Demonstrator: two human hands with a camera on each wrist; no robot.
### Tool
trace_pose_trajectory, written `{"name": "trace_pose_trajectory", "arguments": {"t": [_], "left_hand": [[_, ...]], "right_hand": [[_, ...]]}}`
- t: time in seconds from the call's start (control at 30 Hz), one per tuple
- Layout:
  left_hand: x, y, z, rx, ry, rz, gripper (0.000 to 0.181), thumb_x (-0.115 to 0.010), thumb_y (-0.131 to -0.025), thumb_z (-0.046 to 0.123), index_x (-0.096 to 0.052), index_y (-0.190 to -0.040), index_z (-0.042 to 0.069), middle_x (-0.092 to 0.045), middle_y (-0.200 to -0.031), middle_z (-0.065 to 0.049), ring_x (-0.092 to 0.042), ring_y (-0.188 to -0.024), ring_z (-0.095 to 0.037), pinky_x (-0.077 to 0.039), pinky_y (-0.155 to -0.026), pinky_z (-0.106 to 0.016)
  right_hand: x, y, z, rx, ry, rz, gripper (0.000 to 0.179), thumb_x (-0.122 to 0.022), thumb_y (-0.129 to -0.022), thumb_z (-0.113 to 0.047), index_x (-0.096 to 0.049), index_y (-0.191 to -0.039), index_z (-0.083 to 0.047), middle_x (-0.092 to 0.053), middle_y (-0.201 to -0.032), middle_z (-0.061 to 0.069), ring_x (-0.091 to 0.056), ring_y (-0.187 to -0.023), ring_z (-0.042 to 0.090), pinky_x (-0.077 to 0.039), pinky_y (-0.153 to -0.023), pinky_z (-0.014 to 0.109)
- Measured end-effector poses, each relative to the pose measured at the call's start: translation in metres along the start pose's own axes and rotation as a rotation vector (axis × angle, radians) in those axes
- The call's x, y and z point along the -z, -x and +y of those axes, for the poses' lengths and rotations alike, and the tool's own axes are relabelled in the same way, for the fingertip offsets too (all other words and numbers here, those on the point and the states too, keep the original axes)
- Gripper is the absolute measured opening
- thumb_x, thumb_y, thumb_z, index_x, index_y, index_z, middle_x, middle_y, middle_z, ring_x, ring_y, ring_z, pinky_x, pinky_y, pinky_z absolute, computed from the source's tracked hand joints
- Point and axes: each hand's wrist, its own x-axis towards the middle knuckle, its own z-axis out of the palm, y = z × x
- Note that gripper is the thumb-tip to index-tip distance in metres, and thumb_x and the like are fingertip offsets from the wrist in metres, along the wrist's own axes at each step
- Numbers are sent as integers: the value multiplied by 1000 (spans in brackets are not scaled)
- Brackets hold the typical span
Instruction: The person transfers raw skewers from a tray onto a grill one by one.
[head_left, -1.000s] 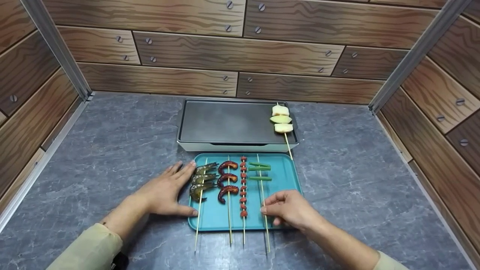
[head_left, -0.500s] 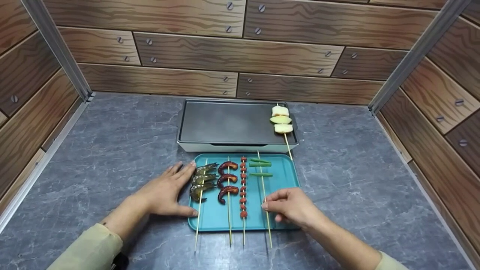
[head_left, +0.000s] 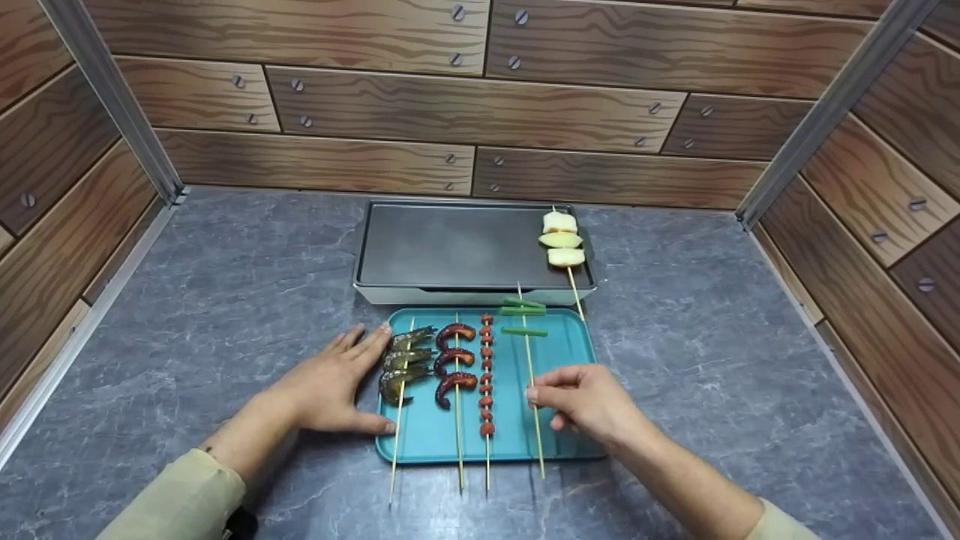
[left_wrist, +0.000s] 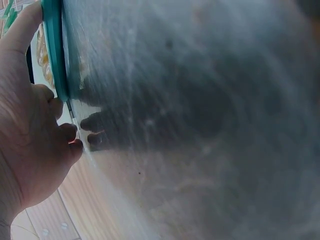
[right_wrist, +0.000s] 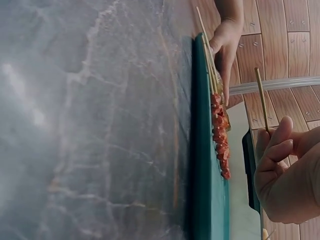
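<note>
My right hand [head_left: 589, 405] pinches the bare stick of a skewer with green vegetable pieces [head_left: 523, 331]. In the right wrist view that stick [right_wrist: 262, 100] is raised off the tray, between thumb and fingers. At the tray's left edge my left hand [head_left: 330, 382] lies with straight, spread fingers, touching the teal tray [head_left: 562, 442]. On the tray, from left to right, lie a shrimp skewer [head_left: 407, 358], a skewer of dark red octopus tentacles [head_left: 456, 356] and a skewer of small red meat pieces [head_left: 487, 375]. Their stick ends stick out over the near rim.
Behind the tray stands a black griddle [head_left: 450, 244] with a pale body. A skewer of pale yellow-white chunks [head_left: 564, 240] lies on its right end, its stick hanging over the front edge. Wood-patterned walls [head_left: 375, 97] enclose the grey marbled table [head_left: 690, 337].
The right hand has lifted the green vegetable skewer and moved it forward, so its tip now overlaps the griddle's front side. The left hand has stayed put.
</note>
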Motion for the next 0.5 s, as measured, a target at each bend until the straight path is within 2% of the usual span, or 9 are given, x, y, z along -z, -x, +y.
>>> {"name": "trace_pose_trajectory", "arguments": {"t": [0.5], "left_hand": [[0,0,0,11,12,-9,135,-67,-78,88,-12,-170,6,-15,-176,-11,-12,-160,-46,-15,-129,-60]], "right_hand": [[2,-7,-26,82,41,50,22,-78,-97,-14,-78,-112,2,-78,-92,7,-65,-58,11,-45,-52,20]]}}
